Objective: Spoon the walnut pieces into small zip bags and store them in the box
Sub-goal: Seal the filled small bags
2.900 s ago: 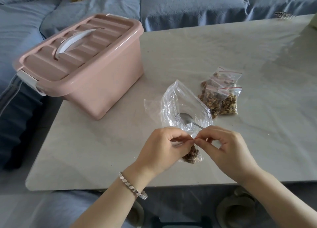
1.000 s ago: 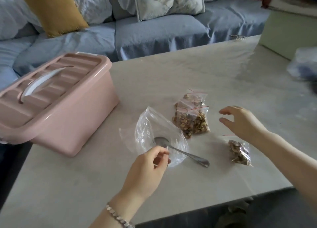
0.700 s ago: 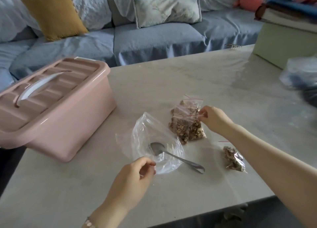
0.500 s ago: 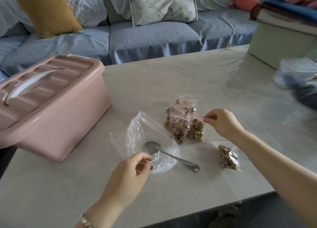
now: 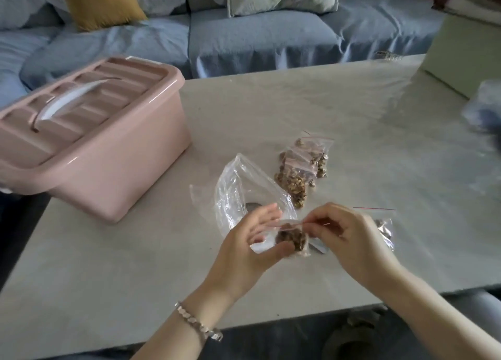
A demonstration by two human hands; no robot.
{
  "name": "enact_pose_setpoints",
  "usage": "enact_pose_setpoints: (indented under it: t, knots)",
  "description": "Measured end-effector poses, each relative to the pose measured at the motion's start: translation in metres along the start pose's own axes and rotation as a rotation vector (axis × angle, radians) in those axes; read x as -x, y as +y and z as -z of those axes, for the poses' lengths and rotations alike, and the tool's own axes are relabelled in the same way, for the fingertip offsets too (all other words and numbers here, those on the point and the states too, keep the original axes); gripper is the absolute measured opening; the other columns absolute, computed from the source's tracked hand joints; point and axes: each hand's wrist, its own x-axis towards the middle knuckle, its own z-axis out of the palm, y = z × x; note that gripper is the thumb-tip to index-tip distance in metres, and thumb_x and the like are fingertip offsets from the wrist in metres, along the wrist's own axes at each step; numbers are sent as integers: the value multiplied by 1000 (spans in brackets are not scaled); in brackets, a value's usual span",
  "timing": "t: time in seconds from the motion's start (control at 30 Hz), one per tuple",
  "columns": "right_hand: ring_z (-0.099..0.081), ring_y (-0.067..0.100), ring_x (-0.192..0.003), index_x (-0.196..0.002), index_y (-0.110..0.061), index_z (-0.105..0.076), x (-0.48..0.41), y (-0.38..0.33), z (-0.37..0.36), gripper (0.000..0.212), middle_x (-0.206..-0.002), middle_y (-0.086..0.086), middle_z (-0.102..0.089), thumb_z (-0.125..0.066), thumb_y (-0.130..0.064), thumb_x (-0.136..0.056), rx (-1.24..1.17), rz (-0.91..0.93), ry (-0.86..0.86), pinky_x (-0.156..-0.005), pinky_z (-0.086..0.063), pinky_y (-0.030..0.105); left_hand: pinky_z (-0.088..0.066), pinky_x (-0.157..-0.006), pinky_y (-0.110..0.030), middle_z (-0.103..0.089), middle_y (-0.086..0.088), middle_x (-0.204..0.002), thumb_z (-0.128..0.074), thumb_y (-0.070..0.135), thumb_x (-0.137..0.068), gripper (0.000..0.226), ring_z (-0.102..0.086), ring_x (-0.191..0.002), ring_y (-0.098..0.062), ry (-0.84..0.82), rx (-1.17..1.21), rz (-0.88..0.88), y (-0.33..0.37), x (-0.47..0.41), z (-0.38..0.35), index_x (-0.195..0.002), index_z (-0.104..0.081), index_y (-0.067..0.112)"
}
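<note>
1. Fingers: the right hand [image 5: 349,240] pinches the zip strip of a small zip bag [image 5: 291,237]. The left hand [image 5: 249,245] grips the bag's lower part between thumb and fingers.
2. Between the fingertips: the bag holds walnut pieces, and its strip runs crosswise from hand to hand. Whether the seal is pressed closed cannot be told.
3. Just beyond the left fingertips: a large clear bag [image 5: 244,180] lies on the table [image 5: 352,110], with a spoon [image 5: 253,205] showing through it.
4. Farther beyond both hands: a pile of filled bags [image 5: 301,170]. One more filled bag [image 5: 383,229] lies just outside the right hand.
5. Well out past the left hand: the pink box [image 5: 108,153], lid on. The left hand is nearer, so storing probably means opening the lid and carrying the bag leftward.
</note>
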Motion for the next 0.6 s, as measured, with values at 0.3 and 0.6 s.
enact_pose_setpoints:
  t: [0.3, 0.6]
  knots:
    - [-64, 1, -87, -90, -35, -63, 27, 29, -52, 35, -96, -11, -66, -77, -9, -71, -278, -187, -97, -77, -51, 14, -47, -85, -13, -66, 33, -91, -74, 14, -76, 31, -62, -90, 8, 117, -215, -117, -41, 16, 0, -86, -72, 44]
    - [-66, 5, -72, -70, -25, -71, 24, 29, -60, 21, -82, -12, -70, -75, -4, -71, -310, -209, -19, -69, -51, 16, -49, -79, -11, -71, 13, -91, -63, 32, -80, 21, -65, -86, 4, 213, -394, -392, -47, 14, 0, -89, -74, 17]
